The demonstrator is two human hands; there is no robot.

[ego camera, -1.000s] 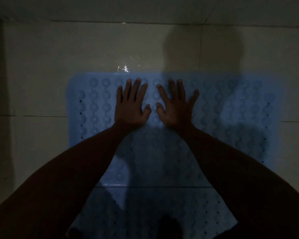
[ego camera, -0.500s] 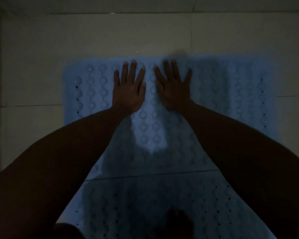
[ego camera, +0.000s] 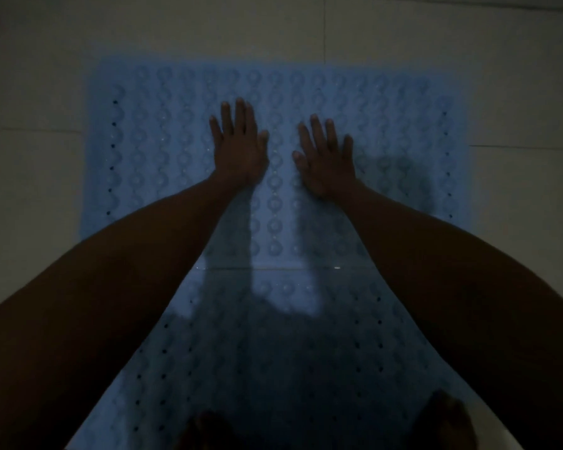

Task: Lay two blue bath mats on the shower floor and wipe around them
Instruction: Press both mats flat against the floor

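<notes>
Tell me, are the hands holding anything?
No. The left hand and right hand lie flat, fingers straight, pressing the far mat.

- The person's left hand [ego camera: 239,151] was bare, with no ring, watch or glove visible in the dim light.
- The right hand [ego camera: 325,160] was equally bare, its wrist unadorned.
- Both forearms were uncovered along all their visible length; no sleeve edge showed.
- Bare toes [ego camera: 442,423] showed faintly at the lower edge, too dark for detail.
</notes>
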